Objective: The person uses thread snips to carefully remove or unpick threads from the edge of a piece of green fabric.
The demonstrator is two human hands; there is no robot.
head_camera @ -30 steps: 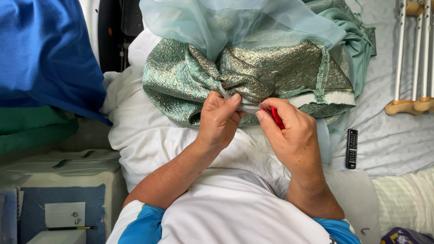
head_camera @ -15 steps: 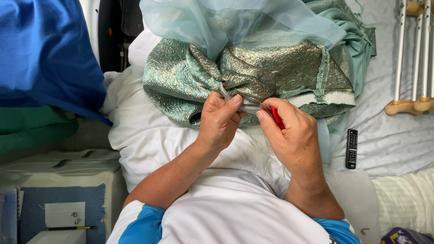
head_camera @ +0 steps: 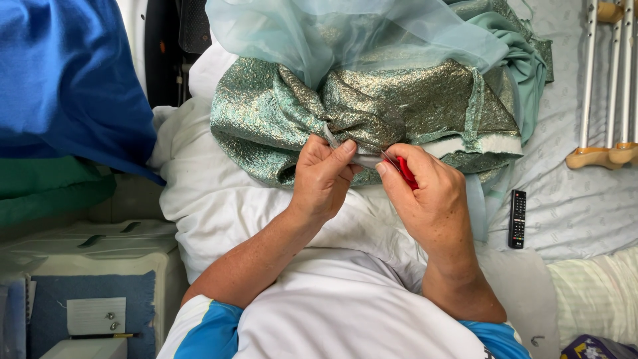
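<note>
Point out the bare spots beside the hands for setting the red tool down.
Free: white sheet left of the left hand; bedcover between remote and crutches. Crowded: green brocade fabric above both hands, right hand included.

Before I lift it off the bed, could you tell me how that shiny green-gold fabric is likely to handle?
The metallic green fabric lies in deep folds and bunches where the left hand pinches it, so it will probably flop and sag. Its thick bulging creases hint at some body and weight. The sheer pale veil draped over it looks loose and may slide off.
</note>
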